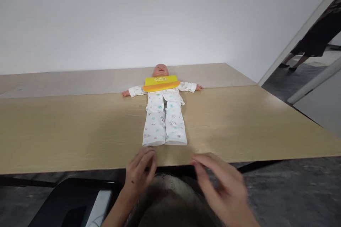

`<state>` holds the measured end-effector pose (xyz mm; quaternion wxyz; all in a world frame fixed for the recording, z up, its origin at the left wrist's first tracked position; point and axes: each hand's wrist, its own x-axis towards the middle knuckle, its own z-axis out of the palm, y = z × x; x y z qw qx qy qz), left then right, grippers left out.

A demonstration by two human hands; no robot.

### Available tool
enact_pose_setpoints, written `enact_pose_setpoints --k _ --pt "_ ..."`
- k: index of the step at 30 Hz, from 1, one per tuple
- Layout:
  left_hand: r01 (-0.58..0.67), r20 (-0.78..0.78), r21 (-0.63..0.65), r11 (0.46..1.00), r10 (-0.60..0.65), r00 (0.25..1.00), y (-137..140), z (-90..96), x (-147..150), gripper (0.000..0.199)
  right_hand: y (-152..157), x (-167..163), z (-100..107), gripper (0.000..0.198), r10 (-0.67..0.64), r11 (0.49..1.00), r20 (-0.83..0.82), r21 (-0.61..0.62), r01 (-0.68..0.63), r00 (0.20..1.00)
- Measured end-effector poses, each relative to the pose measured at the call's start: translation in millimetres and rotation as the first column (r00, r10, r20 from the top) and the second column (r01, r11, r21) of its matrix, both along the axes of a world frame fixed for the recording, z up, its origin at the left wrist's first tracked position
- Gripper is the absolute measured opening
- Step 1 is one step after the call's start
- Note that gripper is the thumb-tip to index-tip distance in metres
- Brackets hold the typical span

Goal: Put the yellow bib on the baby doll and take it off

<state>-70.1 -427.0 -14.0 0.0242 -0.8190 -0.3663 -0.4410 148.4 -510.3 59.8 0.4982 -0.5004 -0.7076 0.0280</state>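
Right hand (225, 182): blurred, fingers curled, empty, at edge of desk (66, 124) | left hand (138, 172): loosely curled, empty, near hems of printed white trousers (174, 124) | doll (160, 70): on its back on desk, arms spread, head toward wall (119, 32) | yellow bib (161, 82): across doll's chest, orange lower edge.

Trousers (154, 126) matt cloth; bib (161, 87) smooth, plastic-looking; doll's head (160, 70) smooth, slightly glossy; tabletop (80, 127) wood-grained, faint sheen.
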Motion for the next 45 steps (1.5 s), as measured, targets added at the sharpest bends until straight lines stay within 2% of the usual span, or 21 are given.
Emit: enact_pose_setpoints --k 3,6,9,12,17,21,25,35,40,43,45 --pt "0.041 -0.132 0.025 0.999 -0.037 0.991 -4 -5.6 16 0.033 31 -17 -29 0.029 0.057 0.998 0.205 -0.050 -0.048 0.977" --pt "-0.023 -0.243 -0.018 1.000 0.018 0.970 1 -7.0 26 0.034 43 -31 -57 0.039 0.053 0.989 0.349 -0.147 -0.001 0.935" --pt "-0.093 -0.324 -0.087 0.992 0.060 0.944 7 -3.7 30 0.026 50 -37 -69 0.043 0.064 0.977 0.416 -0.210 0.027 0.907" --pt "-0.105 -0.376 -0.102 0.989 0.059 0.925 11 0.5 30 0.023 59 -40 -69 0.043 0.074 0.969 0.451 -0.245 0.044 0.889" --pt "-0.115 -0.468 -0.131 0.985 0.041 0.883 16 5.8 30 0.032 70 -41 -65 0.034 0.100 0.968 0.438 -0.249 0.014 0.893" --pt "-0.134 -0.496 -0.184 0.974 0.026 0.868 18 7.5 29 0.033 75 -39 -62 0.034 0.133 0.962 0.435 -0.272 -0.011 0.891" --pt "-0.158 -0.509 -0.176 0.972 0.048 0.859 15 5.7 30 0.038 72 -36 -58 0.035 0.152 0.956 0.433 -0.294 -0.020 0.889" --pt "-0.186 -0.471 -0.087 0.979 0.124 0.873 -2 -1.1 39 0.057 58 -27 -53 0.033 0.151 0.948 0.464 -0.319 0.005 0.873" --pt "-0.170 -0.397 0.047 0.984 0.174 0.901 -9 -12.0 38 0.053 51 -27 -61 0.038 0.130 0.961 0.471 -0.277 0.007 0.872" --pt "-0.124 -0.373 0.105 0.987 0.155 0.915 -19 -17.4 37 0.056 45 -24 -66 0.042 0.113 0.971 0.454 -0.238 -0.002 0.884" --pt "-0.080 -0.369 0.096 0.992 0.110 0.923 -28 -18.4 36 0.060 40 -22 -68 0.043 0.128 0.974 0.422 -0.224 -0.034 0.897"
